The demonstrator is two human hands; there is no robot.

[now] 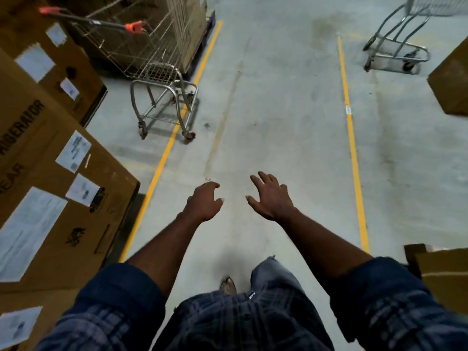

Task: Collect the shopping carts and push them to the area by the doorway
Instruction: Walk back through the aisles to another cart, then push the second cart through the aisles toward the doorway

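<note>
A wire shopping cart (pixel 141 51) with a dark handle bar and orange end caps stands at the upper left, across the left yellow floor line. A second cart (pixel 400 39) shows only its grey lower frame and wheels at the upper right. My left hand (pixel 203 202) and my right hand (pixel 272 197) are stretched out side by side over the bare concrete aisle. Both hold nothing: the left hand's fingers are loosely bent, the right hand's are spread. Both carts are well ahead of my hands.
Tall cardboard boxes (pixel 50 173) with paper labels line the left side. More cardboard boxes (pixel 453 79) sit at the right edge and lower right. Two yellow lines (pixel 354 158) mark the concrete aisle. My foot (pixel 228 285) shows below.
</note>
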